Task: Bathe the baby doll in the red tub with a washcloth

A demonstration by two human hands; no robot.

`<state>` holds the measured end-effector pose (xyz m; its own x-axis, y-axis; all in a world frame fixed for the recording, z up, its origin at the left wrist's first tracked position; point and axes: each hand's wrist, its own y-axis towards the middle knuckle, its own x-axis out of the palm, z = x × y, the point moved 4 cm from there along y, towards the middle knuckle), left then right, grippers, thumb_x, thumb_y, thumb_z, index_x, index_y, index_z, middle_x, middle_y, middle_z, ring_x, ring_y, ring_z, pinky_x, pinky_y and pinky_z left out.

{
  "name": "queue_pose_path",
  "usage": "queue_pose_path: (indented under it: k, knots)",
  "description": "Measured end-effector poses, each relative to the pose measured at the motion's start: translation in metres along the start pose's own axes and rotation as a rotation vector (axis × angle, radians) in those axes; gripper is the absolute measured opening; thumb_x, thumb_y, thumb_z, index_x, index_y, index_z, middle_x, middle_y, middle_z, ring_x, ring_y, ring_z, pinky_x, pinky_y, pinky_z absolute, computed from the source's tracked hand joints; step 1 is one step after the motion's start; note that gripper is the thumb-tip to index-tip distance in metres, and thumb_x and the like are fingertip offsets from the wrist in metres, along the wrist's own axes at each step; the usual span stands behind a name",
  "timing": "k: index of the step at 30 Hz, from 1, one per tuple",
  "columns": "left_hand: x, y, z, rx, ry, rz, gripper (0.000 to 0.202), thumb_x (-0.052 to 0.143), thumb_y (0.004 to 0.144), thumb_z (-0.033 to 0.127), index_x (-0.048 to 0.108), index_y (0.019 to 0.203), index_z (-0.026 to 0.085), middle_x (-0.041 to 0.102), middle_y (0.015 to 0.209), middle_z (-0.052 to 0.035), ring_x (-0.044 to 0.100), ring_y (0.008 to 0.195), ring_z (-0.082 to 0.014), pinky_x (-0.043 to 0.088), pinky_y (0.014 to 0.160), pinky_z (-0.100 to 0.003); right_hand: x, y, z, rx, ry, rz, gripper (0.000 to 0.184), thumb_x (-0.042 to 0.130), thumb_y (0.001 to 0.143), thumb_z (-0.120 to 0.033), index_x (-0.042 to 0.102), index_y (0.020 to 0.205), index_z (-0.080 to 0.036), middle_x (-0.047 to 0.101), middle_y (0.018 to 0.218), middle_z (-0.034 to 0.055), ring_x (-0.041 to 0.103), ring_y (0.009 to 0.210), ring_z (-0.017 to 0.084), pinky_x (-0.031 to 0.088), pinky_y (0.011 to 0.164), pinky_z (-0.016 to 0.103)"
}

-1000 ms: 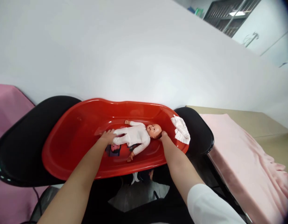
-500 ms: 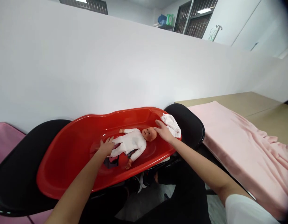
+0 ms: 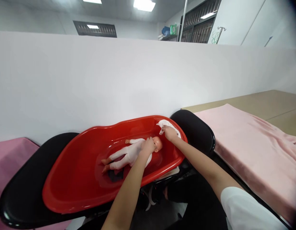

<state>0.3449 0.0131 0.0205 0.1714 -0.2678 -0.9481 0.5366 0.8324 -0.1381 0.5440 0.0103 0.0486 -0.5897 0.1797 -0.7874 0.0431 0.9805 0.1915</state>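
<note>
A baby doll (image 3: pixel 125 154) in a white sleepsuit lies on its back in a red plastic tub (image 3: pixel 73 185), head towards the right. My left hand (image 3: pixel 148 145) rests curled on the doll's neck and shoulder, beside its head. My right hand (image 3: pixel 169 133) is closed on a small white cloth (image 3: pixel 165 123) that lies over the tub's right rim.
The tub rests across two black chairs (image 3: pixel 198 131) against a white partition wall (image 3: pixel 114 80). A pink blanket (image 3: pixel 253 150) covers a tan table on the right. Another pink cloth (image 3: pixel 9 156) lies at the far left. Dark floor and my legs are below the tub.
My left hand moved from the doll's legs up to its neck and shoulder. My right hand left the doll's head and took hold of the white cloth on the rim.
</note>
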Motion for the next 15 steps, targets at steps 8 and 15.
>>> queue_pose_path:
  k: [8, 15]
  knots:
    - [0.017, 0.0, -0.021, -0.04, 0.159, -0.111, 0.098, 0.086, 0.083, 0.041, 0.041, 0.171, 0.033, 0.044, 0.176, -0.0221, 0.045, 0.16, -0.049, 0.05, 0.12, -0.06, 0.053, 0.056, -0.014, -0.135, 0.354, -0.043, 0.034, 0.053, 0.094, -0.009, 0.079, 0.114, -0.018, 0.081, 0.116, 0.0075, 0.073, 0.101, 0.02, 0.056, 0.096, 0.031]
    - [0.032, 0.014, -0.022, -0.153, 0.005, -0.047, 0.082, 0.081, 0.09, 0.031, 0.043, 0.163, 0.027, 0.042, 0.176, -0.0233, 0.042, 0.164, -0.0406, 0.048, 0.124, -0.051, 0.076, 0.066, -0.002, -0.143, 0.401, -0.201, 0.013, 0.061, 0.097, -0.022, 0.073, 0.101, -0.018, 0.076, 0.099, 0.0044, 0.066, 0.086, 0.017, 0.052, 0.082, 0.027]
